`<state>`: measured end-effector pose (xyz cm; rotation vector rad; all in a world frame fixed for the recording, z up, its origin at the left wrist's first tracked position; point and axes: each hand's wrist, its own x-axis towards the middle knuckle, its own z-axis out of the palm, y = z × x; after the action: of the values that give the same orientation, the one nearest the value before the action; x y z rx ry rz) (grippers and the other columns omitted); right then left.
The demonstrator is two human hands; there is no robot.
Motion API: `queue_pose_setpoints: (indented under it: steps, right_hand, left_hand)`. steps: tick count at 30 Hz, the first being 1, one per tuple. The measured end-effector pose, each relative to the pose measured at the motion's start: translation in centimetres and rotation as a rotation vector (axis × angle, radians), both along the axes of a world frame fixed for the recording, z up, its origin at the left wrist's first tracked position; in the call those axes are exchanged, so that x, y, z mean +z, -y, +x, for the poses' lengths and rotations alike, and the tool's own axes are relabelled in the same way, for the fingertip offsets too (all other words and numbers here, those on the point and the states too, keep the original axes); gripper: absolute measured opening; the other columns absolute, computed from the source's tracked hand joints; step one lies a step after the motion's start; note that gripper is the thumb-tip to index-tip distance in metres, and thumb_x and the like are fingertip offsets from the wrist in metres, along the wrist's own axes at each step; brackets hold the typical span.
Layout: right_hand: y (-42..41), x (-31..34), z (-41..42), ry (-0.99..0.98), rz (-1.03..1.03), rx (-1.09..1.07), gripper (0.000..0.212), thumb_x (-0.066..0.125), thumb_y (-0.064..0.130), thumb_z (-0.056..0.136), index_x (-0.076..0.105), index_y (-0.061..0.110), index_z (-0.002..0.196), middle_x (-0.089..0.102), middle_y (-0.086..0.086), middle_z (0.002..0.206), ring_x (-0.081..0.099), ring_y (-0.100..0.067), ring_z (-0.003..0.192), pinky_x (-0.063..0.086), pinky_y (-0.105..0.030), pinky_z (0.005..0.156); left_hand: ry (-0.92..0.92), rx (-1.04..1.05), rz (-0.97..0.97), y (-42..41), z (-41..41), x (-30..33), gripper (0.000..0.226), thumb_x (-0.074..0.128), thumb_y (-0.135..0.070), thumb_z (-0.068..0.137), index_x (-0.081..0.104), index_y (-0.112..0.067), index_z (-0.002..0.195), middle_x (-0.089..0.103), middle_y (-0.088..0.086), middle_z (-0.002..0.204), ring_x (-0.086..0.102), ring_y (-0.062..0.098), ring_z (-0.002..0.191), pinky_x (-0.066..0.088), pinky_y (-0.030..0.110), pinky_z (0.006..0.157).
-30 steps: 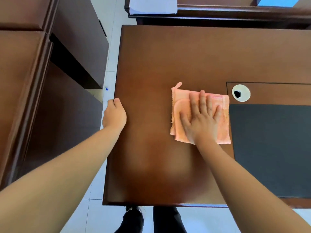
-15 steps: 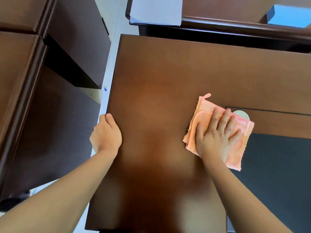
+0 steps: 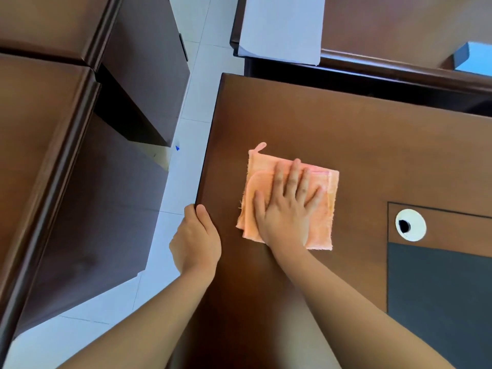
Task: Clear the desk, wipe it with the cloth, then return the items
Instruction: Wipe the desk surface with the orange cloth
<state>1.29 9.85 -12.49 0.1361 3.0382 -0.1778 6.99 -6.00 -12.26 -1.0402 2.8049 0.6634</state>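
We look down on a brown wooden desk [image 3: 346, 134] standing on a pale tiled floor [image 3: 183, 169]. A folded pink cloth [image 3: 255, 198] lies flat on its left part, and our right hand [image 3: 287, 209] presses down on it with straight, slightly spread fingers. Our left hand [image 3: 197, 241] grips the desk's left edge, thumb on top, the other fingers curled over the side. To the right sit a white cable grommet [image 3: 411, 225] and a dark inlaid mat [image 3: 439, 302]. Dark cabinets [image 3: 80, 182] stand left across the floor; white paper [image 3: 282, 27] lies on the far desk.
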Motion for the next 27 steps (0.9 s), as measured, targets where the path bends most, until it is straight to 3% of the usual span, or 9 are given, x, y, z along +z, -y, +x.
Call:
queue_pose_setpoints:
  steps: [3, 5, 10, 14, 18, 21, 27]
  right_hand:
    - [3.3, 0.2, -1.9, 0.008, -0.046, 0.128, 0.076, 0.018, 0.064, 0.106, 0.011, 0.023, 0.17, -0.004, -0.01, 0.178, -0.008, -0.035, 0.164, -0.002, -0.069, 0.125]
    - [5.4, 0.3, -3.3, 0.013, -0.08, 0.204, 0.076, 0.018, 0.064, 0.106, 0.011, 0.025, 0.17, -0.004, -0.008, 0.178, -0.008, -0.034, 0.164, -0.003, -0.069, 0.125]
    - [6.6, 0.2, -4.4, 0.027, -0.107, 0.268, 0.076, 0.02, 0.065, 0.106, 0.007, 0.029, 0.17, -0.005, -0.003, 0.179, -0.007, -0.03, 0.164, -0.003, -0.067, 0.126]
    - [4.0, 0.0, -4.3, 0.026, -0.131, 0.256, 0.075, 0.018, 0.069, 0.105, 0.002, 0.035, 0.17, -0.01, 0.003, 0.178, -0.012, -0.024, 0.164, -0.006, -0.062, 0.128]
    - [-0.2, -0.2, -3.8, -0.018, -0.104, 0.161, 0.076, 0.024, 0.069, 0.104, 0.003, 0.036, 0.17, -0.006, 0.003, 0.179, -0.009, -0.022, 0.164, -0.005, -0.06, 0.129]
    - [-4.1, -0.3, -4.0, -0.027, -0.104, 0.075, 0.077, 0.027, 0.069, 0.103, 0.004, 0.038, 0.169, -0.005, 0.004, 0.179, -0.007, -0.019, 0.164, -0.004, -0.059, 0.129]
    - [-14.2, -0.3, -5.4, 0.023, -0.021, -0.108, 0.079, 0.014, 0.075, 0.099, -0.004, 0.04, 0.168, -0.011, 0.006, 0.178, -0.011, -0.017, 0.164, -0.006, -0.057, 0.13]
  left_hand:
    - [-0.005, -0.004, 0.009, 0.0, 0.1, 0.1, 0.067, 0.005, -0.056, 0.103, 0.058, -0.018, 0.117, 0.074, 0.004, 0.093, 0.066, 0.029, 0.073, 0.038, 0.03, 0.064]
    - [-0.019, -0.007, 0.017, 0.2, 0.1, 0.0, 0.065, 0.006, -0.057, 0.102, 0.058, -0.019, 0.113, 0.072, 0.004, 0.088, 0.054, 0.023, 0.062, 0.032, 0.028, 0.058]
    - [0.02, 0.019, 0.077, 0.6, 0.1, -0.2, 0.049, 0.019, -0.05, 0.106, 0.058, -0.022, 0.115, 0.066, -0.002, 0.09, 0.048, 0.016, 0.068, 0.031, 0.03, 0.059]
    - [0.065, 0.082, 0.3, 1.3, -2.0, 0.2, 0.046, 0.018, -0.049, 0.11, 0.056, -0.022, 0.11, 0.065, 0.001, 0.098, 0.059, 0.023, 0.087, 0.042, 0.039, 0.078]
    - [0.112, -0.014, 0.316, 1.3, -8.2, 0.8, 0.051, 0.017, -0.047, 0.112, 0.055, -0.017, 0.127, 0.063, 0.004, 0.117, 0.061, 0.028, 0.109, 0.049, 0.045, 0.095]
    - [0.07, -0.048, 0.259, 1.1, -12.2, 0.6, 0.052, 0.016, -0.044, 0.113, 0.056, -0.015, 0.129, 0.062, 0.004, 0.114, 0.057, 0.024, 0.099, 0.044, 0.039, 0.086]
    - [0.003, -0.06, 0.002, 0.4, -13.2, -0.4, 0.047, 0.018, -0.038, 0.114, 0.057, -0.013, 0.108, 0.058, 0.004, 0.089, 0.051, 0.023, 0.075, 0.04, 0.035, 0.068]
